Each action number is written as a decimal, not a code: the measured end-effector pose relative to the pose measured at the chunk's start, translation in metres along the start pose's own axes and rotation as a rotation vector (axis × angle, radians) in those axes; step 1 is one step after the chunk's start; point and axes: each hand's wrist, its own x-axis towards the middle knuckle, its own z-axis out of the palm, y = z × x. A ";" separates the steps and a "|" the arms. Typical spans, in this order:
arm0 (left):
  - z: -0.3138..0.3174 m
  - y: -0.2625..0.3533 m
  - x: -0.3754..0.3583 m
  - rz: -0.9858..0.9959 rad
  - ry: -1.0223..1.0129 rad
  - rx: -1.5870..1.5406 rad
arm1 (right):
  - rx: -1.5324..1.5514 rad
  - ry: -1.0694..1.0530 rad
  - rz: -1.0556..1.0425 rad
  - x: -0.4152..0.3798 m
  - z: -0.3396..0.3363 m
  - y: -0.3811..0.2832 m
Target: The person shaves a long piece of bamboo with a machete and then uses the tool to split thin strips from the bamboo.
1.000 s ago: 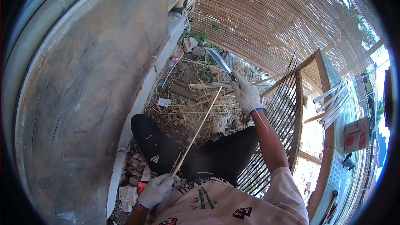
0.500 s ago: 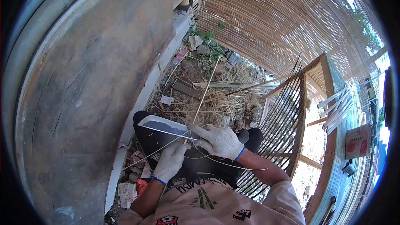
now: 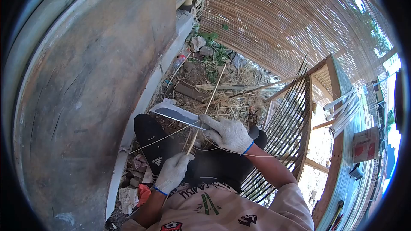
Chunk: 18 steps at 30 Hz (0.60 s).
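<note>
Pale and slender, a stick is gripped near its lower end by the left hand, above the lap, and crossed by a knife clenched in the right hand. A thin strip is seen alongside. Beyond, straw is strewn, hemmed in by a panel and a slatted rack.

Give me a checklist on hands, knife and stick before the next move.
1. Left hand gripping the stick: ok.
2. Right hand gripping the knife: ok.
3. Left hand apart from the knife: ok, a gap shows.
4. Knife touching the stick: cannot tell, they cross in view.
5. Knife clear of the left leg: cannot tell, depth unclear.
</note>
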 end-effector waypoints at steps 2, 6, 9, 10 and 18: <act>-0.002 -0.001 -0.004 -0.007 -0.002 -0.016 | -0.053 0.002 0.015 0.001 -0.001 0.000; -0.007 -0.007 -0.020 -0.095 -0.009 -0.044 | 0.001 0.136 0.080 0.012 -0.003 0.028; -0.013 -0.018 -0.025 -0.084 -0.007 0.112 | -0.073 0.055 0.187 0.015 -0.022 0.029; -0.015 -0.023 -0.025 -0.055 -0.009 0.121 | -0.072 0.143 0.110 0.018 -0.018 0.036; -0.028 -0.024 -0.053 -0.118 -0.013 0.180 | -0.052 0.248 0.263 0.032 -0.044 0.074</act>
